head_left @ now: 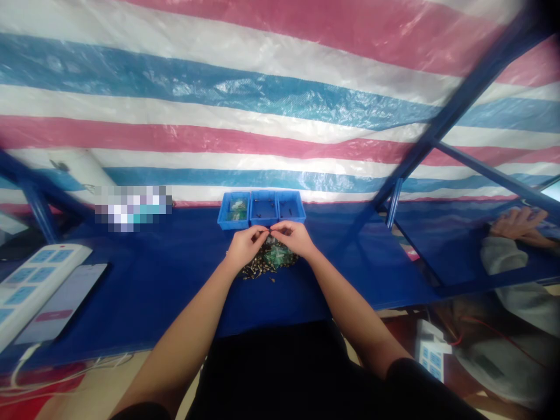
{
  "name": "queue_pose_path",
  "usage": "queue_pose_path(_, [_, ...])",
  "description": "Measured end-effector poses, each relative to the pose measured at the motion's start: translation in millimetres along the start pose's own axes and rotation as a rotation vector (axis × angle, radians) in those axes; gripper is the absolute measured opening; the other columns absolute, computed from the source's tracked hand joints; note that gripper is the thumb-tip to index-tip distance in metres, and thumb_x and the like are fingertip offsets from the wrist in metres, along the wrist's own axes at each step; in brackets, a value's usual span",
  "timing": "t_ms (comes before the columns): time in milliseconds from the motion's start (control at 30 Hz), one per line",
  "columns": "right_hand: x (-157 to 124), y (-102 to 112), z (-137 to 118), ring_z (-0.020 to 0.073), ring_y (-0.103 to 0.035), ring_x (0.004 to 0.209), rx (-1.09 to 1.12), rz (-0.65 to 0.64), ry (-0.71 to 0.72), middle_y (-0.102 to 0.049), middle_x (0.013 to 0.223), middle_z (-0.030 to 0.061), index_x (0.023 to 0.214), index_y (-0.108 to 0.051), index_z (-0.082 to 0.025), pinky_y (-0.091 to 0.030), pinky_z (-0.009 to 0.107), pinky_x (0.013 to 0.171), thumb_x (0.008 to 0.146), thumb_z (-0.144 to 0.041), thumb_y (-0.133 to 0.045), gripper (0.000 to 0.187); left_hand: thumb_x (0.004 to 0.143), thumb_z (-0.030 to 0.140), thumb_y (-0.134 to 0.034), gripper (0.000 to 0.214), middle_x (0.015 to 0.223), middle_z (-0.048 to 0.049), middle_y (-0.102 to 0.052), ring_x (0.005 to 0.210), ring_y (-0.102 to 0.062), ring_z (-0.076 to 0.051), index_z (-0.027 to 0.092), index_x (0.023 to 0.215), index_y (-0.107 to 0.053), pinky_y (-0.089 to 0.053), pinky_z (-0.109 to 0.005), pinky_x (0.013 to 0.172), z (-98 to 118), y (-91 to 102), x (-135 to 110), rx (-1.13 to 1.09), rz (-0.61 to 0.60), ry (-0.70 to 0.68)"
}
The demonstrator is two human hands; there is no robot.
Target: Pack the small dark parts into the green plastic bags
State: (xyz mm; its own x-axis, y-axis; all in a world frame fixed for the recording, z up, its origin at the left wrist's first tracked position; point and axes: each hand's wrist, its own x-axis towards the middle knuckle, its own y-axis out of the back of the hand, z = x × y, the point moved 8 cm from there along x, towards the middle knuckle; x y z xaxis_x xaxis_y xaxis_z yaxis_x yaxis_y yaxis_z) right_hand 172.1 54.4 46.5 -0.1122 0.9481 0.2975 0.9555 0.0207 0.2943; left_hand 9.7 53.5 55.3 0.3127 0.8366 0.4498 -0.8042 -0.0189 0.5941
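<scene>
My left hand [249, 247] and my right hand [295, 237] meet over a pile of small brassy and dark metal pieces [257, 269], perhaps screws. Both hands are closed in a pinch, fingertips almost touching; whatever lies between them is too small to make out. On the pile's right side rests a crumpled clear-green plastic bag [280, 255]. Just beyond my fingers, three blue trays stand side by side. Clear-green plastic fills part of the left tray [223, 219]. A few small dark pieces lie in the middle tray [262, 214] and the right tray [295, 211].
The blue table [175, 280] carries a white power strip [65, 256] and a phone [65, 303] with a cable at the left. Blue metal bars [441, 122] rise at the right. Beyond them are another person's hands [518, 223]. Striped sheeting [262, 105] hangs behind.
</scene>
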Motion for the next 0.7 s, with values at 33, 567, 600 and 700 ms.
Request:
queue_pose_path(33, [-0.3, 0.2, -0.8, 0.0134, -0.063, 0.068, -0.004, 0.002, -0.002, -0.075, 0.091, 0.0056, 0.094, -0.074, -0.018, -0.049, 0.025, 0.062, 0.078, -0.034, -0.069, 0.023, 0.090, 0.044, -0.056, 0.028, 0.064, 0.0029, -0.062, 0.056, -0.054, -0.010, 0.021, 0.096, -0.070, -0.043, -0.022, 0.058, -0.6, -0.6, 0.0, 0.000, -0.001, 0.000])
queue_pose_path(567, [4.8, 32.7, 39.4, 0.0195, -0.072, 0.082, 0.578, 0.437, -0.261, -0.071, 0.107, 0.0123, 0.109, -0.066, -0.012, -0.059, 0.030, 0.069, 0.070, -0.037, -0.078, 0.048, 0.092, 0.047, -0.050, 0.034, 0.077, -0.0003, -0.071, 0.061, -0.061, -0.013, 0.020, 0.098, -0.069, -0.046, -0.023, 0.062, -0.7, 0.6, -0.4, 0.048, -0.009, 0.023])
queue_pose_path(600, [5.9, 32.9, 38.0, 0.0198, -0.072, 0.086, 0.602, 0.423, -0.246, -0.068, 0.115, 0.0127, 0.112, -0.065, -0.013, -0.059, 0.031, 0.072, 0.071, -0.038, -0.077, 0.050, 0.092, 0.047, -0.050, 0.034, 0.078, -0.0003, -0.071, 0.061, -0.061, -0.013, 0.020, 0.097, -0.069, -0.046, -0.023, 0.062, -0.3, 0.3, -0.7, 0.048, -0.009, 0.021])
queue_pose_path(700, [7.8, 31.4, 33.4, 0.0172, -0.071, 0.078, 0.483, 0.319, -0.220, -0.070, 0.111, 0.0110, 0.113, -0.065, -0.016, -0.058, 0.029, 0.066, 0.077, -0.041, -0.071, 0.045, 0.092, 0.047, -0.049, 0.033, 0.076, 0.0001, -0.071, 0.060, -0.061, -0.012, 0.021, 0.097, -0.069, -0.046, -0.022, 0.062, 0.0, -0.4, -0.8, 0.045, -0.011, 0.023])
